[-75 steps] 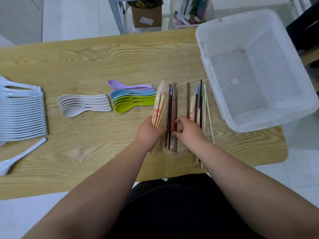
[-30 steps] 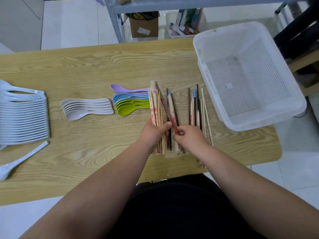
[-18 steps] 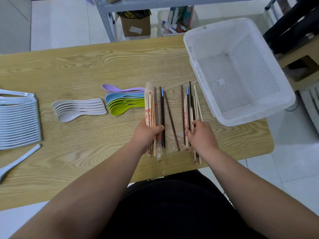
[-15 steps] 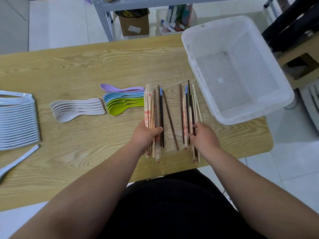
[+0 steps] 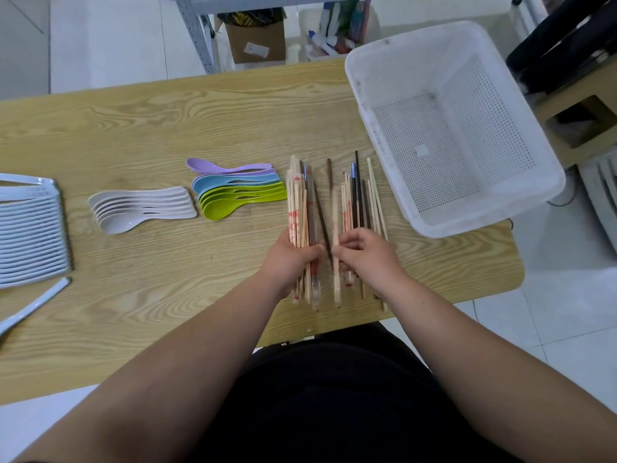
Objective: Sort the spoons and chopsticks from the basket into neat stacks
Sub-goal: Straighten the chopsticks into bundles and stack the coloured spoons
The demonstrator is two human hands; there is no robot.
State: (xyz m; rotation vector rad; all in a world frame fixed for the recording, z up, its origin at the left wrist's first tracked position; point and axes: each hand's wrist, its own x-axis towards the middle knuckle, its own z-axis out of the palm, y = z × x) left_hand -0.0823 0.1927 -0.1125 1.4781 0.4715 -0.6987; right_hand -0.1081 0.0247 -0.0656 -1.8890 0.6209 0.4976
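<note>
Left hand (image 5: 288, 260) gripped the chopstick bundle (image 5: 297, 208) on the table (image 5: 167, 128). Right hand (image 5: 369, 257), fingers curled, pinched a pale chopstick (image 5: 335, 215) just beside that bundle.

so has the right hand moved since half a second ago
Yes: the right hand shifted left, away from the basket, toward the left hand.

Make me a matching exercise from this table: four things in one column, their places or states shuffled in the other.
Things
1. basket
2. purple spoon
3. green spoons
4. left hand

Places or states
A. grips a bundle of pale chopsticks
B. just beyond the blue spoons
C. right end of the table, nothing showing inside
D. on the person's side of the blue spoons

Pairs: 1-C, 2-B, 3-D, 4-A
</note>
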